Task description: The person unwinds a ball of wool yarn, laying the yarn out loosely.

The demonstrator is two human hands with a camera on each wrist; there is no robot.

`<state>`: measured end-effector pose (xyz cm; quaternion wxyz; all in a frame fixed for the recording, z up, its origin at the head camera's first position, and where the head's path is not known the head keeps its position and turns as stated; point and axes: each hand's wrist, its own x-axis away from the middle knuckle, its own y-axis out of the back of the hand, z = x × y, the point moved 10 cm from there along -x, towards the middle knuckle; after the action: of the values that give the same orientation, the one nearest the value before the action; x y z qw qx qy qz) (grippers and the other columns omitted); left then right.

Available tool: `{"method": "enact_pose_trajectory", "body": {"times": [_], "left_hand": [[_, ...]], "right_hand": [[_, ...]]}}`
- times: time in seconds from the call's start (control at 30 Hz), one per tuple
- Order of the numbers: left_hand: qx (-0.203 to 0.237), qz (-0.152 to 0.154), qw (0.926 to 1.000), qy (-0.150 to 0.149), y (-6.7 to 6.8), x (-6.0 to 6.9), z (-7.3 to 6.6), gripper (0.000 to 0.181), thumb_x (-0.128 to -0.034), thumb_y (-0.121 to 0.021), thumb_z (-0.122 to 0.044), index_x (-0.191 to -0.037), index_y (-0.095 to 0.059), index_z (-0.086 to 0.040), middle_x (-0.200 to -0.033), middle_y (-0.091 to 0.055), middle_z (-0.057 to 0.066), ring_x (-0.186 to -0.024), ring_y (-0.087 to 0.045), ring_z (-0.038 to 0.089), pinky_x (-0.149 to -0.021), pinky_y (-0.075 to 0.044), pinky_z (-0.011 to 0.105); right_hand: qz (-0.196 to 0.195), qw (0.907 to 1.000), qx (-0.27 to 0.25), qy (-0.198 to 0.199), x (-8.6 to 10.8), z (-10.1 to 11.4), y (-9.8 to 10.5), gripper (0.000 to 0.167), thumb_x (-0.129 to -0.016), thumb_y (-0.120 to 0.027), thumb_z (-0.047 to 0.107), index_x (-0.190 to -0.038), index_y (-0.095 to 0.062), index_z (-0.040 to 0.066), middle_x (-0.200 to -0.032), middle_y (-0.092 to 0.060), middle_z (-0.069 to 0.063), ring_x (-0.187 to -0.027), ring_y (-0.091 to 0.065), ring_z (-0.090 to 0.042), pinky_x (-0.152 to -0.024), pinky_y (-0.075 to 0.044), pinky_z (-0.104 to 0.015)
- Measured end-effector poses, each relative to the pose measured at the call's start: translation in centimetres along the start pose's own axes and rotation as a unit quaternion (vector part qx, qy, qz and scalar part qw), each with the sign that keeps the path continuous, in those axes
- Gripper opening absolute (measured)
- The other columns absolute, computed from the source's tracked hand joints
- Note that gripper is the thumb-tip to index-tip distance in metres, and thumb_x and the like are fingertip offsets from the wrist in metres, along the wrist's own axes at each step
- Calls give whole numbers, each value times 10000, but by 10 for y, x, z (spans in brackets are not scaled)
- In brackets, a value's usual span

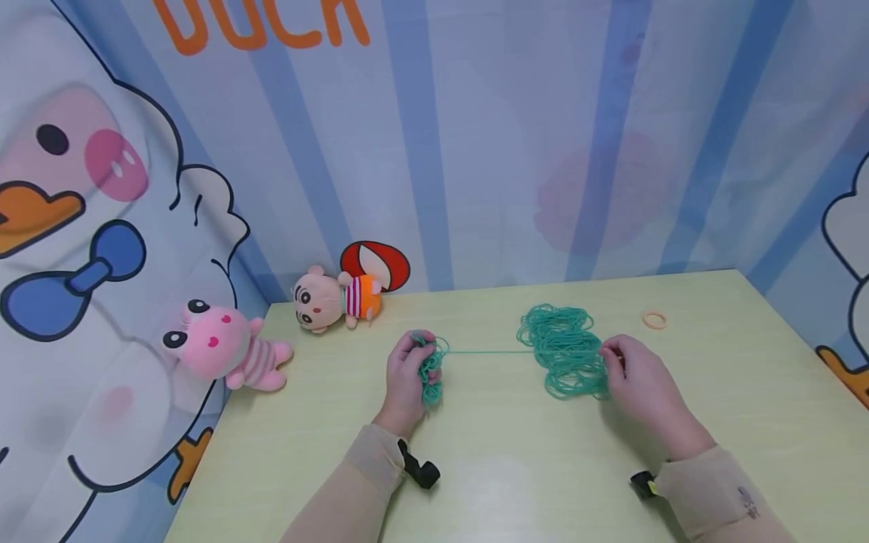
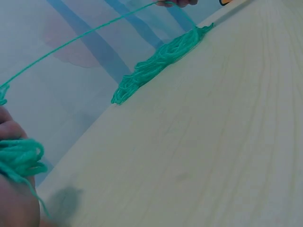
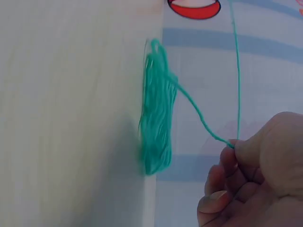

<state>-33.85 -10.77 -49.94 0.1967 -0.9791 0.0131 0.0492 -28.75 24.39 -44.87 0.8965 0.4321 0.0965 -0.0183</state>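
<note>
In the head view, the left hand [image 1: 403,382] grips a green yarn bundle [image 1: 431,381]; a larger yarn pile [image 1: 566,351] lies on the bench [image 1: 523,467]. In the left wrist view, a strand [image 2: 85,34] runs above the pile. In the right wrist view, the right hand [image 3: 258,172] pinches it.

Head cam, upper L of pic: you've got big orange letters [image 1: 297,40] on the striped backdrop [image 1: 509,113], tops cut by the edge, reading approx. "DUCK". Lower R, your R sleeve [image 1: 706,483] has a dark mark [image 1: 747,502], too sm. to read.
</note>
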Motion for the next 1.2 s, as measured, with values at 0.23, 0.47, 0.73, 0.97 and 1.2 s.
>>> {"method": "enact_pose_trajectory", "body": {"times": [0.23,0.47,0.73,0.97,1.2], "left_hand": [[77,9,9999,-141,-1,1,-4,85,-1035,-566,-77,-1069,-631,-121,-752,-498,-36,-559,-417,110,-525,-362,210],[12,190,9997,-136,-5,1,-3,77,-1050,-609,-63,-1095,-644,-114,-825,-550,-37,-576,-454,107,-545,-397,203],[12,361,9992,-197,-9,1,-3,94,-1046,-592,-37,-1082,-646,-105,-867,-581,-26,-590,-464,106,-553,-409,209],[-101,552,9982,-225,-11,3,-5,67,-1055,-611,-65,-1092,-651,-104,-891,-575,-30,-592,-483,110,-552,-424,197],[-203,632,9977,-142,-14,3,-5,63,-1054,-640,-79,-1115,-654,-73,-958,-602,-22,-596,-494,92,-543,-442,186]], "right_hand": [[304,9972,428,-531,0,-35,2,295,-1128,-520,132,-1223,-669,-104,-1180,-720,-318,-987,-689,-407,-881,-566,-610],[704,9930,589,-746,1,-28,-13,307,-1088,-593,188,-1209,-704,-72,-1102,-748,-249,-908,-691,-347,-806,-578,-523],[-86,9991,-45,415,-4,50,-30,285,-1076,-669,214,-1274,-723,17,-1243,-721,-178,-962,-673,-263,-826,-567,-442],[841,9904,-603,916,-13,116,-100,448,-1099,-690,284,-1504,-653,94,-1467,-713,-94,-873,-667,-93,-741,-557,-294],[728,9920,-633,814,-23,144,-127,293,-1088,-702,241,-1334,-772,98,-1235,-821,-52,-828,-681,-94,-820,-612,-377]]}}
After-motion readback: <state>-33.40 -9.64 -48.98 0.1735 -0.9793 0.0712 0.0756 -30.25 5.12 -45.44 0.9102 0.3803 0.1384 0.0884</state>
